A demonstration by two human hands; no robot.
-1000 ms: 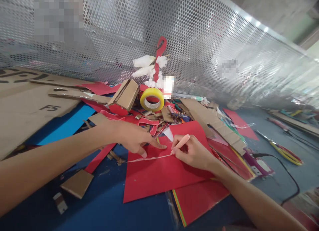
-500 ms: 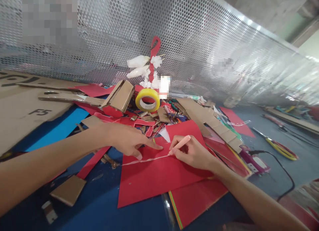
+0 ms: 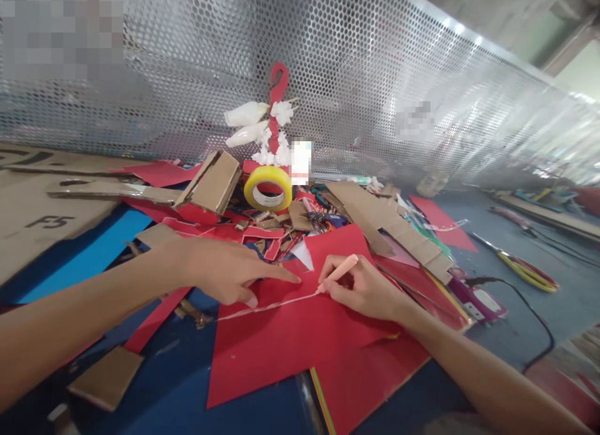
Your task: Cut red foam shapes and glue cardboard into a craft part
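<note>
A red sheet [image 3: 262,360] lies in front of me with a pale line [image 3: 281,303] running across it. My right hand [image 3: 360,291] grips a pale pink pen [image 3: 344,269], its tip touching the sheet at the right end of that line. On the left part of the sheet rests my left hand [image 3: 234,272], index finger stretched out above the line and thumb close to it. Nothing shows in the left hand. More coloured sheets [image 3: 370,385], the top one red, lie partly under the red sheet.
Behind the sheet stand a yellow tape roll [image 3: 268,190], a cardboard box piece [image 3: 209,188] and white paper flowers [image 3: 281,113]. Paper scraps [image 3: 262,232] are heaped there. Pliers with yellow-red handles [image 3: 527,269] and a purple device [image 3: 478,297] with a black cable lie right. A perforated metal panel [image 3: 347,79] rises behind.
The view has shifted, so the sheet and left hand appear farther left. My right hand has moved rightward along the sheet with the pen, and the pale line is slightly longer.
</note>
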